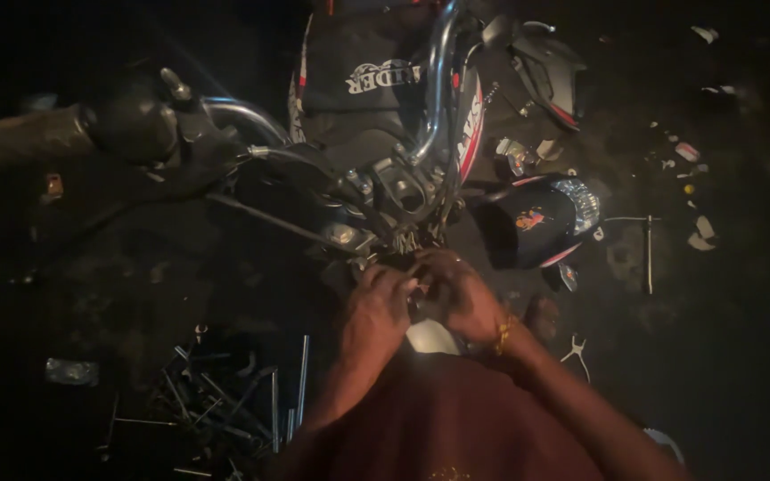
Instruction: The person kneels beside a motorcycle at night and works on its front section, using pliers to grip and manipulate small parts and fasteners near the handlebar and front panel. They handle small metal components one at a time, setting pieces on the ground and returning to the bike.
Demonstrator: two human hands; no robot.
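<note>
Head view shows my left hand and right hand curled together on the motorcycle's steering head, fingers' grip unclear, loose tools lower left.

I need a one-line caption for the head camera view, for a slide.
Both hands, left hand and right hand, work at a motorcycle's front end, loose tools on dark ground.

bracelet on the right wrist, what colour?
Gold, on the right hand's wrist: the bracelet. Head view, the only one, shows it.

Motorcycle tank blk w/ red-white stripes — headlamp cowl blk, red edge; shirt maroon.
</note>
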